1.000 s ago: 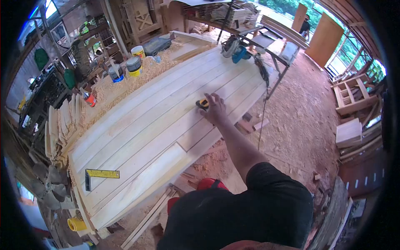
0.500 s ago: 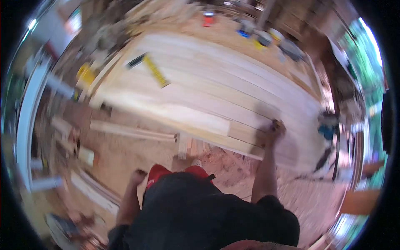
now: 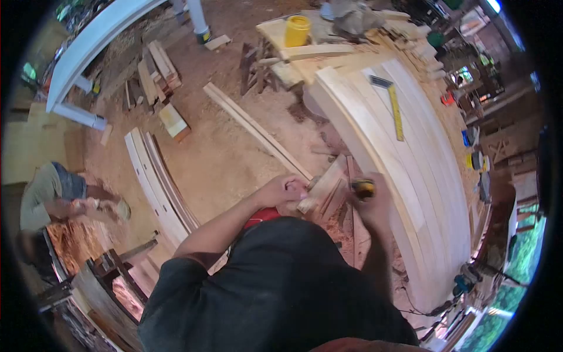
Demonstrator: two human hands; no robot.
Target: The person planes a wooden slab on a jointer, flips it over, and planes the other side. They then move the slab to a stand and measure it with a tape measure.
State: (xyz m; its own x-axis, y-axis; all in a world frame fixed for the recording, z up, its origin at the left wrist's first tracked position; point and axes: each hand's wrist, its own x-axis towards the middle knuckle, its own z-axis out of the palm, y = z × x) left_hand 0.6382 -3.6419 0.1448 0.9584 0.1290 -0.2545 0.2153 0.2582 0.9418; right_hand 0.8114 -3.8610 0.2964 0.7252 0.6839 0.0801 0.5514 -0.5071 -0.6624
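My right hand (image 3: 378, 202) is closed around a yellow and black tape measure (image 3: 362, 188), held in front of my body beside the near edge of the wooden panel (image 3: 410, 152). To its left, my left hand (image 3: 285, 190) has its fingers curled in; whatever may be in them is too small to make out. Below and between the hands lie short wood offcuts (image 3: 328, 185). On the panel of joined pale boards rests a try square (image 3: 393, 105) with a dark stock and a yellow blade.
A yellow container (image 3: 297, 31) stands at the bench's far end. Long wood strips (image 3: 258, 132) and curved boards (image 3: 155, 182) lie on the dusty floor. A white frame (image 3: 88, 53) stands at upper left. Another person (image 3: 64, 196) is low at the left. A power tool (image 3: 463, 283) sits at lower right.
My view has turned left, so the panel now appears on the right. My right hand has left the panel's surface with the tape measure, and my left hand has risen in front of my body.
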